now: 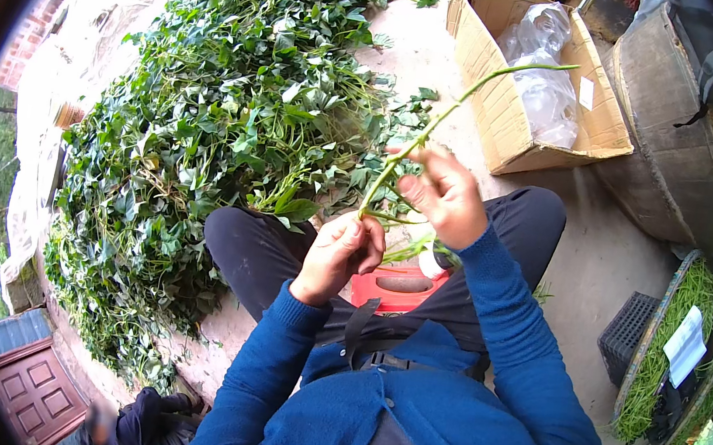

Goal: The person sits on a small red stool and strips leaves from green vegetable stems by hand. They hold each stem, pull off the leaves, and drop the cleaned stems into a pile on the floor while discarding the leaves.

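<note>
A green vine stem (437, 121) rises from my left hand (343, 251), whose thumb and fingers pinch its lower end. It slants up to the right, its tip in front of the cardboard box. My right hand (444, 196) is at the middle of the stem, fingers partly spread; whether it grips the stem is unclear. Short side stalks branch off between both hands. Below them, between my legs, a red plastic stool (400, 288) shows in part, with loose green stalks (409, 249) above it. A large heap of leafy vines (232, 96) lies to the left.
An open cardboard box (495, 129) with clear plastic bags (544, 105) stands at upper right, beside a large wooden container (660, 135). Farther right are a black plastic basket (627, 332) and a shallow tray of green stems (647, 394). Another person (148, 426) is at lower left.
</note>
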The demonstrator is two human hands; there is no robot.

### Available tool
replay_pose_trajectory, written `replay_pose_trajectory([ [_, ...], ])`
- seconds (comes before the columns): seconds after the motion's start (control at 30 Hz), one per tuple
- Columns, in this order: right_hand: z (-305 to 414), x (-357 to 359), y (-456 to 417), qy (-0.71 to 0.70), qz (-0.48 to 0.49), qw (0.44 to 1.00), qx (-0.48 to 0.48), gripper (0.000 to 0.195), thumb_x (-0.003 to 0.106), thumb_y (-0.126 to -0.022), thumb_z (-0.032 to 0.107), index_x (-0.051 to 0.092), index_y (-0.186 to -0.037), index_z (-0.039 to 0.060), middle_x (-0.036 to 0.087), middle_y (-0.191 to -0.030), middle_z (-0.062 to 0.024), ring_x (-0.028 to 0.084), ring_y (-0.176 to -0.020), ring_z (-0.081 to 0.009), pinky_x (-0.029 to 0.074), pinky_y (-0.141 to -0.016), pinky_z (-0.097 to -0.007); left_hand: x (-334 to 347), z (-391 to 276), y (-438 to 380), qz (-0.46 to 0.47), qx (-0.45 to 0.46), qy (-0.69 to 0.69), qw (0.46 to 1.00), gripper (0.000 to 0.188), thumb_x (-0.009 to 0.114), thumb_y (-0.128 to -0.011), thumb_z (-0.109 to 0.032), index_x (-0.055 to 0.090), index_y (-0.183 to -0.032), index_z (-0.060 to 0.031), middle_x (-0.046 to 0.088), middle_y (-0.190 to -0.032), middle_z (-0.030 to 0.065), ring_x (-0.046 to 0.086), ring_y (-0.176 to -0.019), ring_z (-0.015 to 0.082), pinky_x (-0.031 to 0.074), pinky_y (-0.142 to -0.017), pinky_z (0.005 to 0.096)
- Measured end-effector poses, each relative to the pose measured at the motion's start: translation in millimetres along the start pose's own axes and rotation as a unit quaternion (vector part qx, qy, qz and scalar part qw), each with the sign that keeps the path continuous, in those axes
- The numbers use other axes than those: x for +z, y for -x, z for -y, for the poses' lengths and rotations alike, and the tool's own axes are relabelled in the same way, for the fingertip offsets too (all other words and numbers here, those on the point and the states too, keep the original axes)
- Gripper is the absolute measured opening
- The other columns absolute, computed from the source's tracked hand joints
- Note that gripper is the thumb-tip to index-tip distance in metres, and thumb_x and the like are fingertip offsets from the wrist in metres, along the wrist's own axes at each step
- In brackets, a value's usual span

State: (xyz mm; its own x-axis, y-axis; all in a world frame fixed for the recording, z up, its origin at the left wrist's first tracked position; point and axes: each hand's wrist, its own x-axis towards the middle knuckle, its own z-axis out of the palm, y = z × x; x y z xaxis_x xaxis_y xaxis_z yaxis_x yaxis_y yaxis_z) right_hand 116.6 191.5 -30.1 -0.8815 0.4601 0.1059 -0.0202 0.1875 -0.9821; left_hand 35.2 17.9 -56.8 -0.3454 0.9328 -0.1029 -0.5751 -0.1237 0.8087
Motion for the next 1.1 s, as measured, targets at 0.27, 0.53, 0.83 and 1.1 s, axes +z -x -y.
replay_pose_trajectory([
  [0.27,0,11,-5,0.254,0.043,0.962,-0.087,0.013,0.063,-0.084,0.013,0.066,-0.076,0.0036,0.06,-0.059,-0.011,0.058,-0.048,-0.0181,0.044,-0.047,-0.03,-12,-21,-13,-0.223,0.184,-0.599,0.747,0.046,0.075,-0.073,-0.021,0.055,-0.111,-0.0045,0.062,-0.084,0.0089,0.062,-0.079,0.0231,0.05,-0.072,0.0328],
  [0.53,-2,-12,-13,0.25,0.141,0.946,-0.15,0.011,0.066,-0.081,0.014,0.069,-0.087,0.0054,0.06,-0.065,-0.0109,0.062,-0.063,-0.024,0.048,-0.057,-0.0325,7,-18,-21,-0.176,0.084,-0.338,0.921,0.011,0.061,-0.088,-0.009,0.06,-0.092,0.0004,0.058,-0.068,0.0022,0.052,-0.059,0.0067,0.043,-0.056,0.0216],
  [0.83,-57,-6,-19,-0.232,0.216,0.947,-0.048,0.009,0.064,-0.085,0.006,0.07,-0.09,0.0024,0.064,-0.081,-0.0034,0.062,-0.075,-0.0126,0.049,-0.064,-0.0232,5,-24,-23,-0.093,-0.138,-0.034,0.985,0.018,0.056,-0.091,-0.023,0.06,-0.086,-0.0054,0.043,-0.058,-0.006,0.038,-0.05,0.0048,0.03,-0.048,0.0198],
  [1.1,-75,8,-34,0.085,0.048,0.954,-0.283,0.006,0.07,-0.078,0.005,0.07,-0.084,0.0031,0.062,-0.071,-0.0056,0.058,-0.065,-0.0154,0.046,-0.057,-0.0277,6,-15,-18,-0.024,-0.208,-0.03,0.977,0.016,0.058,-0.088,-0.019,0.061,-0.087,-0.0041,0.047,-0.059,-0.0047,0.042,-0.051,0.0053,0.035,-0.048,0.0199],
])
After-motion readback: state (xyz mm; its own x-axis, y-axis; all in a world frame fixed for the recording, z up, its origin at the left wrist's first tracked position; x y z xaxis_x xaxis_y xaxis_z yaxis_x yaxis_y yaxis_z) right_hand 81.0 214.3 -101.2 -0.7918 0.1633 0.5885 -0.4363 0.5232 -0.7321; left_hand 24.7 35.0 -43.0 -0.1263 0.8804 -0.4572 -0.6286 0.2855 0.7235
